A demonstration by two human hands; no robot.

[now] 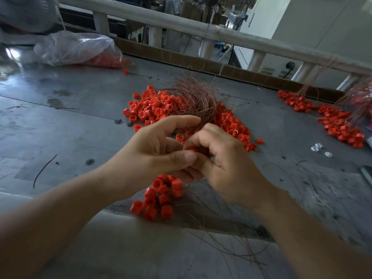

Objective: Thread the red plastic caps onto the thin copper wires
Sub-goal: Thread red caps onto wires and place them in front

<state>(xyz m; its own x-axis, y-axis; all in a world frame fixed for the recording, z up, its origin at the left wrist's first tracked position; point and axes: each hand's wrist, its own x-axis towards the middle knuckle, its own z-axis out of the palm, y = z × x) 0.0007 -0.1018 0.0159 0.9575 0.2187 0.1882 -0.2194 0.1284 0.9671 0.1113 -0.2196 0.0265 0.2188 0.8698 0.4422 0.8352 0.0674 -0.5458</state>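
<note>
Mid-threading: left hand (161, 154) and right hand (219, 158) pinch one cap (192, 149) together above the surface (70, 121), wires (193, 101) bunched behind. Next, probably: slide it down, grab another from the pile (153, 105).

Small factory or assembly workshop: worn grey metal workbench (60, 121) heaped with loose red caps (153, 106) at 12 o'clock, clear bulk bag (76, 48) at 10, cardboard boxes (191, 9) and industrial fan (231, 7) beyond the railing (181, 23).
</note>
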